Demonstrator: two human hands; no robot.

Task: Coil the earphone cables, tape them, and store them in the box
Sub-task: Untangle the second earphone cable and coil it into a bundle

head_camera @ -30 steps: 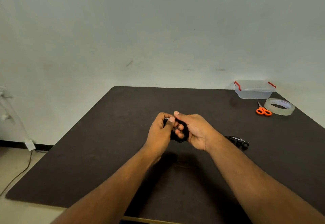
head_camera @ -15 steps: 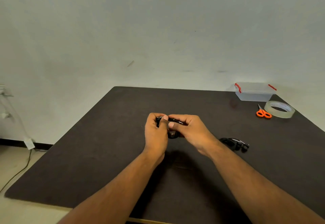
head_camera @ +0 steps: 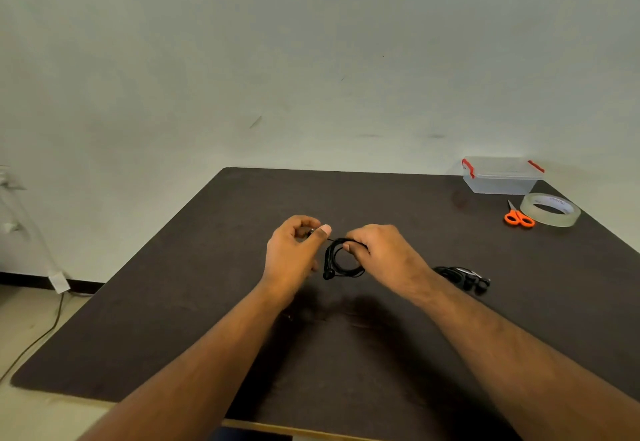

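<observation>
I see both bare forearms reaching in from the near edge of the dark brown matte counter (head_camera: 173,319), hands meeting over its middle. The right hand (head_camera: 381,253) holds a coiled loop of thin black earphone cable (head_camera: 341,260); its fingers (head_camera: 353,245) are curled round the top of the loop, and the loop hangs below them with one black earbud at its lower left. I cannot tell whether the loop's bottom touches the counter. The left hand (head_camera: 294,250) sits just beside the loop, on its left; thumb and forefinger are pressed together, pinching the cable's free end, where a small metallic piece shows, likely the plug. A short straight run of cable spans the gap between the two hands.

A second bundle of black earphones (head_camera: 464,278) lies on the counter just right of the right wrist, apart from both hands; it looks loosely gathered, detail too small for more.

At the far right corner of the counter: a clear plastic storage box with red latches (head_camera: 500,179), lid on. Near it, towards the right edge, a roll of clear adhesive tape (head_camera: 550,210) lies flat, and small orange-handled scissors (head_camera: 517,215) lie just beside the roll on its left. All three are well apart from the hands.

Behind the counter, a plain pale wall (head_camera: 311,60). A cord (head_camera: 45,333) trails on the floor at left.
</observation>
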